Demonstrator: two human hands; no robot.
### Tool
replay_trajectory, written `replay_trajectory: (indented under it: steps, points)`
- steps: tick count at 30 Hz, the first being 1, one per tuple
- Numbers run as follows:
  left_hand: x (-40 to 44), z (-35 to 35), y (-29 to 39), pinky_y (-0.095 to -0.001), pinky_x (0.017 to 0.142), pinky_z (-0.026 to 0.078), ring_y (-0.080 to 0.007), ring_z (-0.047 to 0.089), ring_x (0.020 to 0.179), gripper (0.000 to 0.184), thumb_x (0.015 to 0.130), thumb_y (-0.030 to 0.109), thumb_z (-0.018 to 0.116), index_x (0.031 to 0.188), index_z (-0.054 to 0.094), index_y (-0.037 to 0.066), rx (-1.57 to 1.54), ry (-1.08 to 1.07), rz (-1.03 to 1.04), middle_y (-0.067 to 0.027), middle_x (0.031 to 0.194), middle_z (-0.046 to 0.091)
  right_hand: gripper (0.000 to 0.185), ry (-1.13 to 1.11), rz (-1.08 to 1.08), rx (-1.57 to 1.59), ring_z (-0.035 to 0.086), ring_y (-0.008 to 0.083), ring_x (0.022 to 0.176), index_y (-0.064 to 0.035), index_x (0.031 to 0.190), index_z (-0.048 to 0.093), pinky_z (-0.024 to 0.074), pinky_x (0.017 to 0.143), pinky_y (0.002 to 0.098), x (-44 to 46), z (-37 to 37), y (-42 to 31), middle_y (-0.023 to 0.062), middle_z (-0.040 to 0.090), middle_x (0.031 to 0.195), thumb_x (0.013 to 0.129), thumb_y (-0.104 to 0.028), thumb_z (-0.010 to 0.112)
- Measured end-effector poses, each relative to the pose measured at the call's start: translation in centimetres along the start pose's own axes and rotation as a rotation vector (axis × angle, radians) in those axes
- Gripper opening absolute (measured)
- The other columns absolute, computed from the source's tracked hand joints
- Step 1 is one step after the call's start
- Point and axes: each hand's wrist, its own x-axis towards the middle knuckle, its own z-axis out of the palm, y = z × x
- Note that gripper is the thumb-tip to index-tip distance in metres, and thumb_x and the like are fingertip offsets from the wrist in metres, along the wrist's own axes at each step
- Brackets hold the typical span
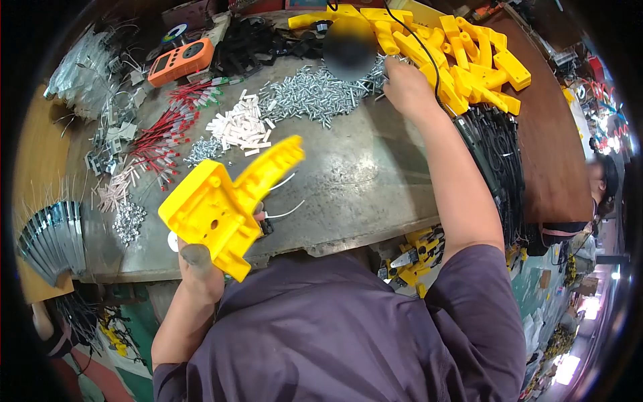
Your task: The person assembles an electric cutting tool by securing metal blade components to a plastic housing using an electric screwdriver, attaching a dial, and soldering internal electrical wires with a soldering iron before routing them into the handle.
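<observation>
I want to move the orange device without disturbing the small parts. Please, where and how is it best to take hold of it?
Best gripped, I think, by the two long edges near its middle, coming from above: the orange device lies face up and is longer than wide, so fingers can span it. Black parts crowd its right end.

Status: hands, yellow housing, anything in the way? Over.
Left hand holding yellow plastic housing. Right hand at edge of screw pile, grasp unclear. Black cable close beside it.
</observation>
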Motion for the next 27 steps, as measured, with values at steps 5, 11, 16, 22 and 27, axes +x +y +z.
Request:
replay_trajectory:
  steps: [5, 11, 16, 22, 27]
  points:
    - [-0.7, -0.5, 0.5, -0.0403, 0.089, 0.051, -0.0267, 0.058, 0.11, 0.048, 0.094, 0.021, 0.055, 0.133, 0.037, 0.001, -0.309, 0.061, -0.123, -0.0142, 0.125, 0.053, 0.024, -0.046, -0.048, -0.017, 0.061, 0.0412, 0.087, 0.0024, 0.098, 0.054, 0.0481, 0.077, 0.0481, 1.0, 0.2, 0.7, 0.0249, 0.063, 0.087, 0.075, -0.001, 0.057]
    - [-0.9, -0.2, 0.6, -0.0366, 0.091, 0.049, -0.0222, 0.058, 0.108, 0.044, 0.092, 0.008, 0.054, 0.133, 0.039, 0.002, -0.264, -0.016, -0.185, -0.0105, 0.122, 0.055, 0.03, -0.048, -0.033, 0.011, 0.061, 0.0409, 0.091, 0.0026, 0.104, 0.055, 0.0485, 0.081, 0.0467, 1.1, 0.3, 0.3, 0.0236, 0.064, 0.093, 0.074, -0.001, 0.058]
    - [-0.3, 0.7, 0.2, -0.0334, 0.089, 0.049, -0.0167, 0.058, 0.105, 0.037, 0.093, 0.007, 0.056, 0.128, 0.044, 0.003, -0.305, -0.022, -0.129, -0.0066, 0.118, 0.057, 0.027, 0.102, 0.13, 0.538, 0.065, 0.0207, 0.077, 0.003, 0.101, 0.061, 0.0509, 0.071, 0.0299, -0.5, -4.2, -2.5, 0.0124, 0.068, 0.087, 0.077, -0.009, 0.067]
    - [0.2, 0.9, -0.4, -0.0322, 0.086, 0.05, -0.0159, 0.06, 0.102, 0.04, 0.092, 0.013, 0.06, 0.127, 0.044, 0.003, -0.417, -0.068, -0.214, -0.0055, 0.114, 0.06, 0.022, -0.022, -0.138, 1.515, 0.062, 0.0127, 0.079, -0.001, 0.097, 0.059, 0.0494, 0.073, 0.0246, -8.2, -9.6, -14.2, 0.0088, 0.067, 0.089, 0.077, -0.002, 0.069]
    - [0.1, 0.2, -0.1, -0.0311, 0.088, 0.049, -0.0135, 0.058, 0.105, 0.042, 0.093, 0.017, 0.06, 0.13, 0.043, 0.005, -0.365, -0.204, -0.169, -0.0053, 0.116, 0.059, 0.021, 0.08, -0.391, 2.546, 0.062, 0.0187, 0.091, 0.0003, 0.1, 0.057, 0.0493, 0.079, 0.03, -10.2, -12.7, -9.7, 0.012, 0.062, 0.099, 0.081, -0.007, 0.063]
